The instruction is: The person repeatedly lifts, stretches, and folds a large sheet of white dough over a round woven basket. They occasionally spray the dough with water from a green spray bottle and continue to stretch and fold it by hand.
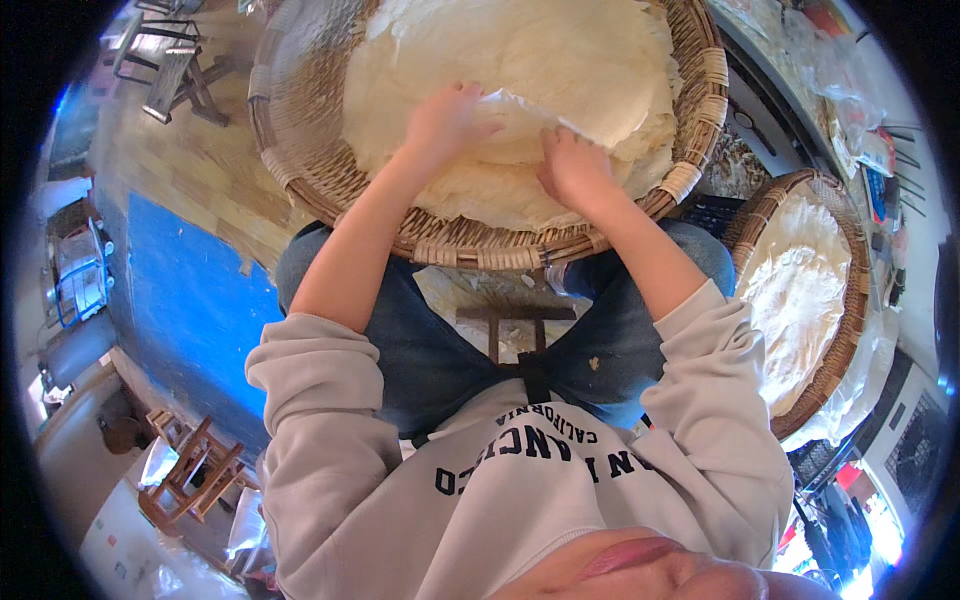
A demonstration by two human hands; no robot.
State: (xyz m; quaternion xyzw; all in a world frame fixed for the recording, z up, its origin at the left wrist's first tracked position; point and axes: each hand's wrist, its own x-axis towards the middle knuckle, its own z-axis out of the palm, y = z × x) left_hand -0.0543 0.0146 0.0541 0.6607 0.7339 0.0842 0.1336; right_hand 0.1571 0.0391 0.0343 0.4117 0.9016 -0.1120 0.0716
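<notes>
A large round wicker basket rests over my knees. In it lies a wide stack of thin, cream-coloured round sheets with ragged edges. One thin pale sheet on top is lifted along a raised, partly see-through fold running between my hands. At the fold's left end is my left hand, a little blurred, its fingers closing on the sheet. My right hand is closed on the sheet's edge at the right, fingertips pointing away from me. The fingers partly cover the places where they grip.
At my right stands a second wicker basket with pale sheets and clear plastic beneath. A small wooden stool shows between my legs. To the left are a blue floor panel, a wooden stool and wooden chairs.
</notes>
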